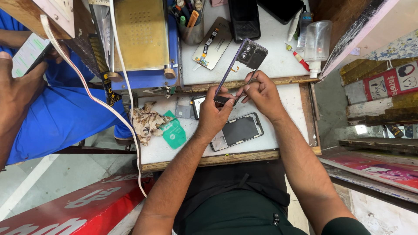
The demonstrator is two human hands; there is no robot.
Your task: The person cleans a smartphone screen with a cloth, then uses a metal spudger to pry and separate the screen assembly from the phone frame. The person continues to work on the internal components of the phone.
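The left hand (213, 114) is closing around the lower end of a thin purple phone frame with a dark camera block at its far tip (240, 65), thumb and fingers pinching it just above the white counter (287, 126). The right hand (260, 93) is pinching a slim dark tool, whose tip I cannot make out, against the frame's lower edge, right beside the left hand's fingers. The frame's long axis is running up and away from both hands, slanting toward the right, so the camera block is lying farthest from the person and the held end nearest; the left hand is bearing it while the right is working at it.

Just below the hands, a dark flat phone body (237, 131) is lying on the counter. To the left, a green plastic card (174, 135) and a crumpled patterned cloth (146, 122) are resting. Farther off, a blue machine with a brass-coloured plate (141, 39) is standing, and another person's hand (17, 87) is holding a phone at the left edge.
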